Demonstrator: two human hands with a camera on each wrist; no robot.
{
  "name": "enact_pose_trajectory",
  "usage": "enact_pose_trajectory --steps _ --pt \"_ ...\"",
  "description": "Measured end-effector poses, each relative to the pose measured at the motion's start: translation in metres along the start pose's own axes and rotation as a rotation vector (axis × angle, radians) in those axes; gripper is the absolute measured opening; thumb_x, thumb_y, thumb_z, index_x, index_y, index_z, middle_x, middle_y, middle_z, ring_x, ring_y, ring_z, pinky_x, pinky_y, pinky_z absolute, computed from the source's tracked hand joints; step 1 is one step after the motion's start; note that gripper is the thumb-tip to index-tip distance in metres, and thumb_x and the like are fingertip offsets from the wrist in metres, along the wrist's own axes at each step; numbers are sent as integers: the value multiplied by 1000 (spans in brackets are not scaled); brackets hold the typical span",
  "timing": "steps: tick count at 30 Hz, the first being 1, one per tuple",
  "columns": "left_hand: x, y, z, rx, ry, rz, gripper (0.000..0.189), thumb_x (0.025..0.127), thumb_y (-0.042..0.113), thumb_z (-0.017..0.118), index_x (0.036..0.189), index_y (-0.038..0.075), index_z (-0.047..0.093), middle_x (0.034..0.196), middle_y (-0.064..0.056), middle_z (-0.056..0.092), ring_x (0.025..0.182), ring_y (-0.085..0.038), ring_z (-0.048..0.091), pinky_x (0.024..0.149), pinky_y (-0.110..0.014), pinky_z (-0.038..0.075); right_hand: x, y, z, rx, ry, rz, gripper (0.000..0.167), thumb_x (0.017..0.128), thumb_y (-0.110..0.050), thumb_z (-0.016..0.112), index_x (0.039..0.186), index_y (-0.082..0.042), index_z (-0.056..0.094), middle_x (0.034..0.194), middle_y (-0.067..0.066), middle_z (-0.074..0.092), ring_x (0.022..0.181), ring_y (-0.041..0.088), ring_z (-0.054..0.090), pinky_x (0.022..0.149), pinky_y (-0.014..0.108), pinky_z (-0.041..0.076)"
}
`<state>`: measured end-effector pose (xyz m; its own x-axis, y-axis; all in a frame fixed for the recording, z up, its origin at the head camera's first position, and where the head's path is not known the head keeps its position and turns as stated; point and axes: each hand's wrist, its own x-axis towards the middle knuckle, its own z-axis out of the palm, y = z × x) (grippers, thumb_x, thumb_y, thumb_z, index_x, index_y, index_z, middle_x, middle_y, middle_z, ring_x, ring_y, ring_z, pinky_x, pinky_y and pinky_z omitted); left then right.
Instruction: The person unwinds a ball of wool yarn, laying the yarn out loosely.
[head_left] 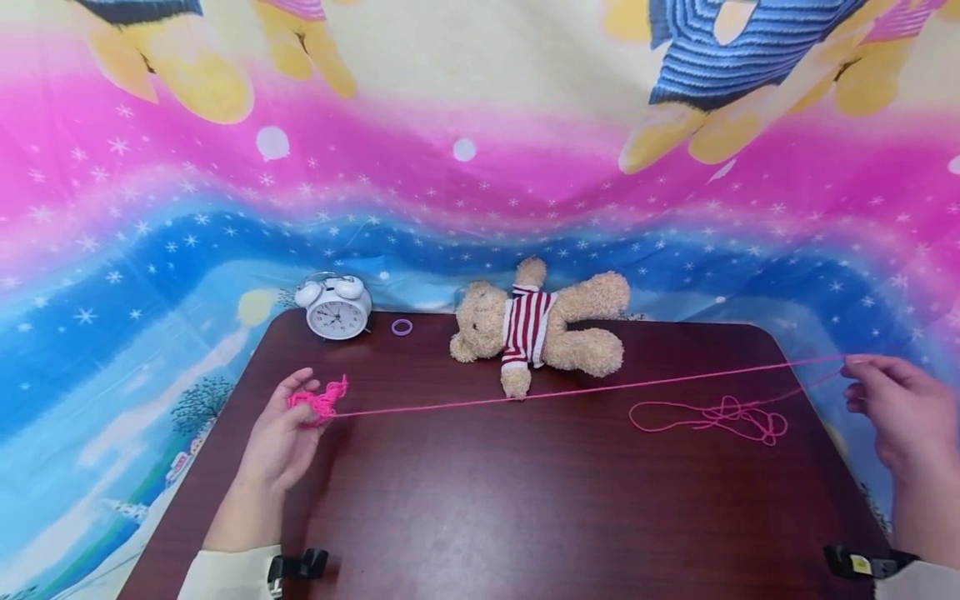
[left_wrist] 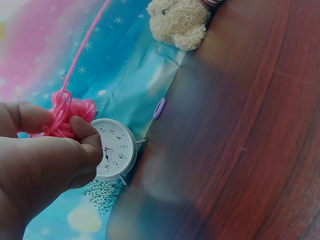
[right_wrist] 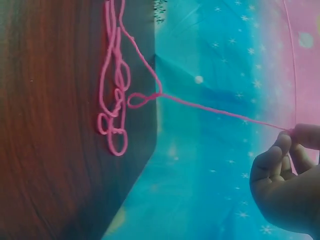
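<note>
My left hand (head_left: pixel 281 442) grips a tangled bundle of pink yarn (head_left: pixel 321 403) above the left part of the table. From it a single strand (head_left: pixel 450 406) runs taut across to my right hand (head_left: pixel 903 408), raised past the table's right edge. There the thumb and fingertips pinch the yarn, as the right wrist view shows. Beyond the pinch the yarn hangs down to a loose looped pile (head_left: pixel 738 417) on the right of the table. In the left wrist view, the bundle (left_wrist: pixel 65 112) sits between thumb and fingers, the palm side partly hidden.
A teddy bear (head_left: pixel 528 325) in a striped shirt lies on its back near the table's far edge. To its left are a purple ring (head_left: pixel 402 327) and a white alarm clock (head_left: pixel 337 318). A patterned cloth (head_left: pixel 465 208) hangs around the dark wooden table (head_left: pixel 480 500).
</note>
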<state>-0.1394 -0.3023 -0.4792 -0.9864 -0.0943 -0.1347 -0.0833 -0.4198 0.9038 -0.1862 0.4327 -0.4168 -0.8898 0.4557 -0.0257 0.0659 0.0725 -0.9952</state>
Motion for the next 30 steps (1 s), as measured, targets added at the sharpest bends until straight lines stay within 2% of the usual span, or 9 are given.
enact_pose_trajectory --steps 3,6,11,16,19,22,26,30 --pt "-1 -1 -2 38 -10 6 52 101 -11 45 141 21 35 133 -2 41 121 -19 50 92 -20 53 1 8 2 -220 -39 28 11 105 -26 63 100 -25 73 84 -21 65 71 4 60 58 15 54" --pt "-1 -3 -3 52 -24 16 48 104 -6 51 140 20 36 134 -2 47 119 -16 54 94 -20 53 4 16 4 -407 -127 16 12 105 -34 61 106 -28 71 85 -26 62 76 3 59 61 17 54" --pt "-1 -6 0 39 -37 34 42 104 -4 56 137 18 41 129 0 55 113 -13 61 92 -20 54 8 27 9 -542 -280 5 19 102 -44 65 109 -30 74 85 -19 66 75 9 65 64 24 57" --pt "0 -7 6 26 -35 37 40 102 -5 58 134 16 46 125 0 55 107 -12 62 89 -20 55 9 31 20 -691 -427 -52 49 104 -46 61 129 -5 69 98 2 74 78 12 67 66 31 57" --pt "1 -6 11 45 -34 30 40 102 -3 60 134 15 45 125 -1 54 107 -12 62 90 -20 55 7 32 28 -742 -471 -82 59 105 -46 59 135 5 61 109 16 72 83 14 66 68 33 56" --pt "2 -6 15 67 -25 17 39 102 0 61 135 14 45 126 -1 54 109 -12 62 90 -20 56 5 33 34 -766 -478 -80 60 104 -49 58 136 2 62 116 15 67 90 13 61 71 33 52" --pt "2 -5 19 88 -15 1 38 102 2 62 135 13 45 126 -1 55 112 -14 60 92 -21 56 3 37 42 -745 -490 -71 58 104 -48 59 137 1 62 112 11 69 89 17 61 69 35 53" --pt "2 -5 24 109 2 -7 37 102 4 64 134 12 46 126 -1 56 113 -14 59 92 -22 56 1 39 51 -699 -507 -67 53 106 -40 60 139 2 58 107 17 71 82 24 65 63 38 55"
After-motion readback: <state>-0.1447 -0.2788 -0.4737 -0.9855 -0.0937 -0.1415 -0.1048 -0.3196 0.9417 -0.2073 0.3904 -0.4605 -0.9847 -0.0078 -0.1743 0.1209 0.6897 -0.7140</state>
